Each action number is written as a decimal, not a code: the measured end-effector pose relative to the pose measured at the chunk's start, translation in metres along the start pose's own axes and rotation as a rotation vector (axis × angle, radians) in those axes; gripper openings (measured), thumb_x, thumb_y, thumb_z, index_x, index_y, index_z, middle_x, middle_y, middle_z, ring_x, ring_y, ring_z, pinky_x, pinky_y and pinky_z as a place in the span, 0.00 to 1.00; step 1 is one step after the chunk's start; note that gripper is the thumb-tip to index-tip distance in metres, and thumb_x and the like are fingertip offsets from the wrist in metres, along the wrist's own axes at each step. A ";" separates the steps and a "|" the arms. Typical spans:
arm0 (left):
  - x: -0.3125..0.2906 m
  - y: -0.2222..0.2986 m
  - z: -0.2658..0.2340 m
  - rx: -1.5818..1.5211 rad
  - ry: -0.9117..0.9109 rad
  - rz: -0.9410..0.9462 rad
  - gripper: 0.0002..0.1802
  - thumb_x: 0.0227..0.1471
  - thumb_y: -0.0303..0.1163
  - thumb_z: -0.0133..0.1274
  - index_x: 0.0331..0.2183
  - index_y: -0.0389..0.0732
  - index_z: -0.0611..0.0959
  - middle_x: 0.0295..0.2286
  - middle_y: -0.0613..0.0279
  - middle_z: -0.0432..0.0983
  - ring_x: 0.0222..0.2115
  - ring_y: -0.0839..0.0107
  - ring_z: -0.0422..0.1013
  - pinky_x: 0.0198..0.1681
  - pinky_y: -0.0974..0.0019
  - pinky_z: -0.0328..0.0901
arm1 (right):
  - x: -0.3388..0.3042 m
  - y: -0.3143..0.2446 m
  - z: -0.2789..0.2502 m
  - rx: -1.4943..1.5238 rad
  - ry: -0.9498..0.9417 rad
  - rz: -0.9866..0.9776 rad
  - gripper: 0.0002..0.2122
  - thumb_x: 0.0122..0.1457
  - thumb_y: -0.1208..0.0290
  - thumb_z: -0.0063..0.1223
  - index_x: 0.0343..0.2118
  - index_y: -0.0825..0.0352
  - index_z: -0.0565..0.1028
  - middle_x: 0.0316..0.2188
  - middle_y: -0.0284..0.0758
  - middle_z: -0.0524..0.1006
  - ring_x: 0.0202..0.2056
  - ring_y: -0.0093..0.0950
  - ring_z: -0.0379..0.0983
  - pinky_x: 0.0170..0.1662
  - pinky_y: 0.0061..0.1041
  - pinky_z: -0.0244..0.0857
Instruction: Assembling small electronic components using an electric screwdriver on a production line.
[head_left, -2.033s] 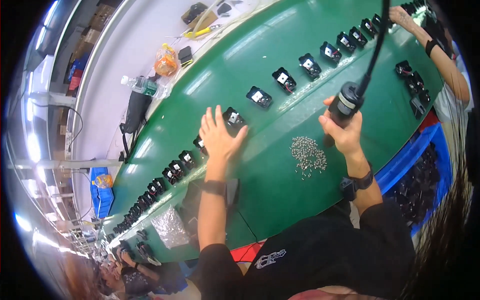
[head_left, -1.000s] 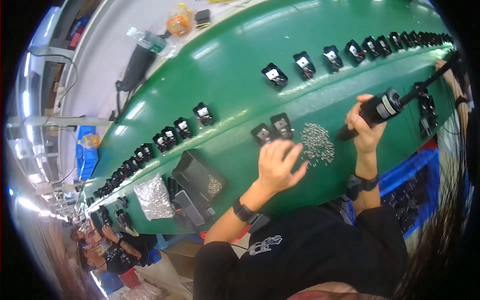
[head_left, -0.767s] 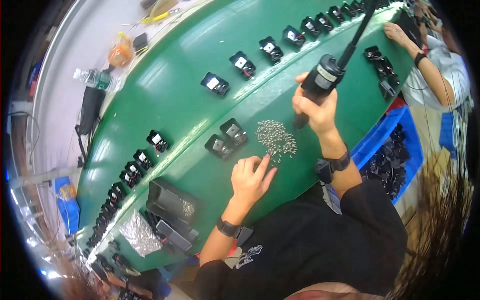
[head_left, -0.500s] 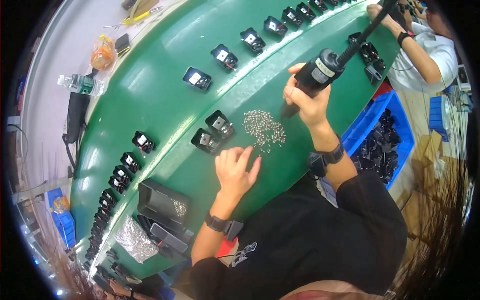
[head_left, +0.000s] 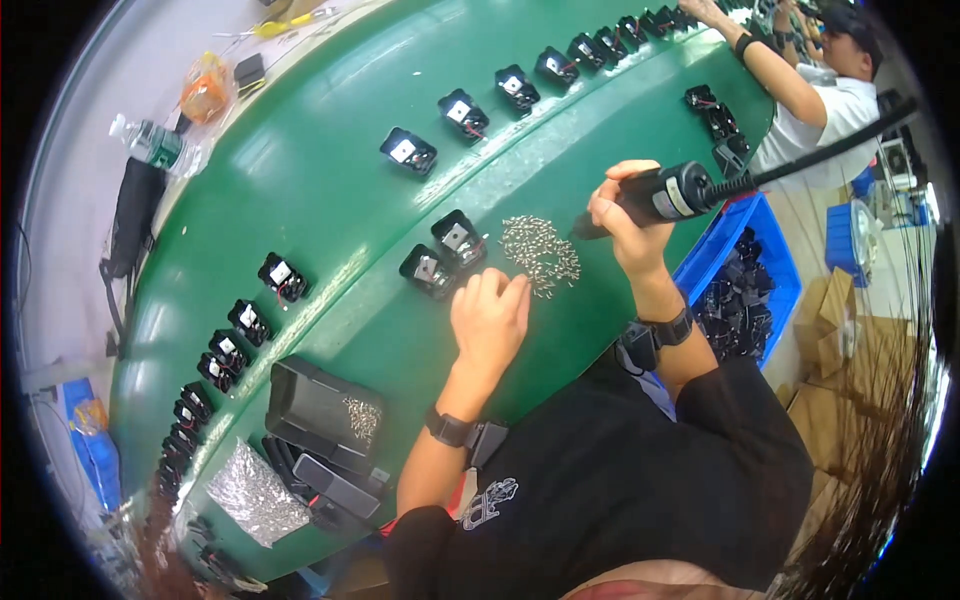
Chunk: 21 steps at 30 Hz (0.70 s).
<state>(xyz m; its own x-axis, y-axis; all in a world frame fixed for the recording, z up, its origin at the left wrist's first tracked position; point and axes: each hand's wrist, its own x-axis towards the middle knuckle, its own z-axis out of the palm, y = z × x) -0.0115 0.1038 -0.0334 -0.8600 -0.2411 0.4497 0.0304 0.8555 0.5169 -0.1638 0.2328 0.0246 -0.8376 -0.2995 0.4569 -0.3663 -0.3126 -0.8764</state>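
Note:
My right hand is wrapped round a black corded electric screwdriver, held tilted over the table with its cable end to the right. The driver's tip end points left toward a loose pile of small silver screws. At the pile's lower left edge is my left hand, its thumb and forefinger pinched together; whatever is between them is too small to make out. Just beyond that hand, two open black plastic housings with metal plates inside sit side by side on the green table.
More housings line the table's raised strip. A black box with screws and a silver bag lie at lower left. A blue bin of black parts stands right of my right forearm. A co-worker works at far right.
My left thumb and forefinger have gone from apart to pinched at the screws. The screwdriver in my right hand has tipped from steep to nearly level, its cable end swinging down to the right.

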 end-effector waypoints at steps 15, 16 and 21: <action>-0.007 -0.014 -0.019 -1.708 0.272 -0.811 0.09 0.51 0.24 0.58 0.36 0.34 0.80 0.27 0.56 0.79 0.23 0.75 0.72 0.26 0.75 0.67 | -0.019 -0.084 0.073 0.453 -0.147 -0.090 0.15 0.50 0.76 0.50 0.41 0.60 0.62 0.21 0.30 0.64 0.21 0.24 0.63 0.35 0.31 0.61; -0.010 -0.016 -0.019 -1.888 0.263 -0.817 0.08 0.52 0.25 0.57 0.36 0.34 0.80 0.27 0.56 0.79 0.22 0.75 0.72 0.25 0.75 0.66 | -0.020 -0.085 0.077 0.455 -0.134 -0.081 0.15 0.50 0.76 0.50 0.41 0.60 0.62 0.21 0.31 0.64 0.21 0.24 0.62 0.35 0.30 0.61; -0.012 -0.002 -0.024 -1.988 0.245 -0.874 0.07 0.54 0.29 0.56 0.34 0.36 0.79 0.25 0.57 0.79 0.18 0.75 0.71 0.20 0.73 0.64 | -0.023 -0.074 0.080 0.515 -0.097 -0.040 0.15 0.50 0.77 0.49 0.41 0.62 0.62 0.21 0.31 0.64 0.21 0.24 0.63 0.34 0.31 0.61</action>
<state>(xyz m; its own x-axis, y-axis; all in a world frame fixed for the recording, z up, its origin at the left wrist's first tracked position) 0.0113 0.0939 -0.0225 -0.8863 -0.3718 -0.2760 0.2548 -0.8893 0.3798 -0.0852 0.1910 0.0913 -0.7763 -0.3528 0.5223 -0.1301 -0.7211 -0.6805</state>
